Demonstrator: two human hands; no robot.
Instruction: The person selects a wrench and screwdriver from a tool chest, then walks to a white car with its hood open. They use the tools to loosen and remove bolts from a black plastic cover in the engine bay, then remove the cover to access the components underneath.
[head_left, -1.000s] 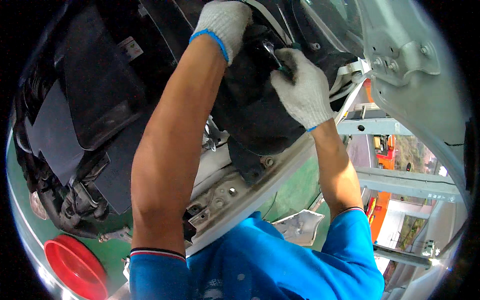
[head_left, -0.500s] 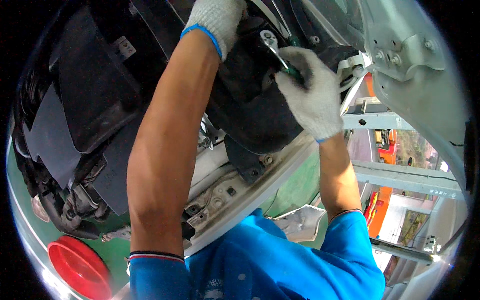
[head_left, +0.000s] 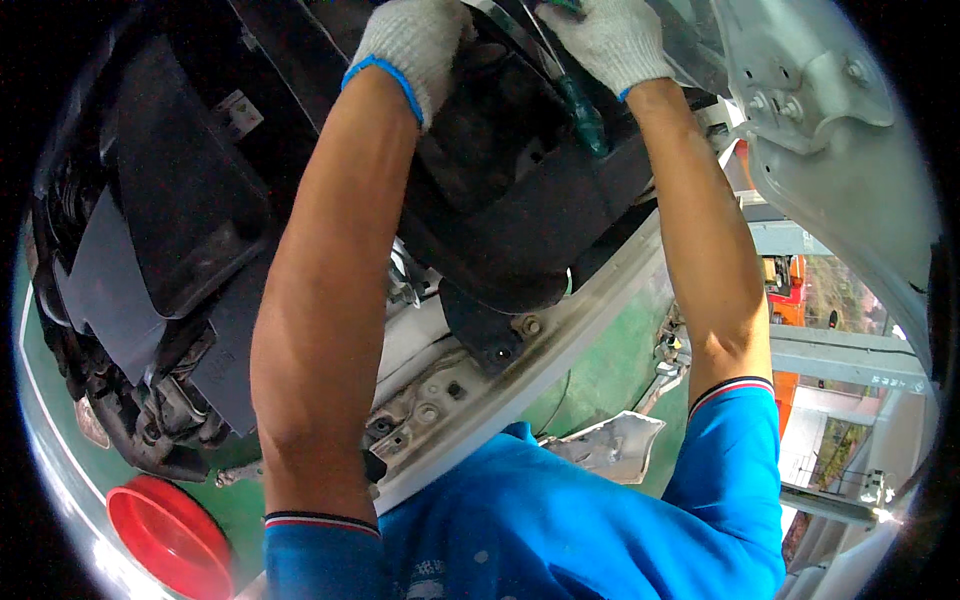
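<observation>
My left hand (head_left: 415, 55), in a white knit glove with a blue cuff, reaches over the dark parts of a car's engine bay at the top edge. Its fingers are hidden. My right hand (head_left: 612, 42), gloved likewise, is at the top edge to its right, closed on the ratchet wrench, of which only a bit of green handle (head_left: 568, 6) shows. Below that hand, a tool with a thin metal shaft and a green screwdriver-like handle (head_left: 583, 115) lies on a black plastic cover (head_left: 540, 215).
The pale body edge (head_left: 560, 375) of the car runs in front of me. A red basin (head_left: 165, 535) stands on the green floor at lower left. A white panel piece (head_left: 610, 447) lies on the floor. The raised metal panel with a hinge (head_left: 800, 100) is at right.
My right hand has moved up and away with the ratchet wrench, whose head has left the view. The other green-handled tool now shows fully. My left hand has shifted slightly left.
</observation>
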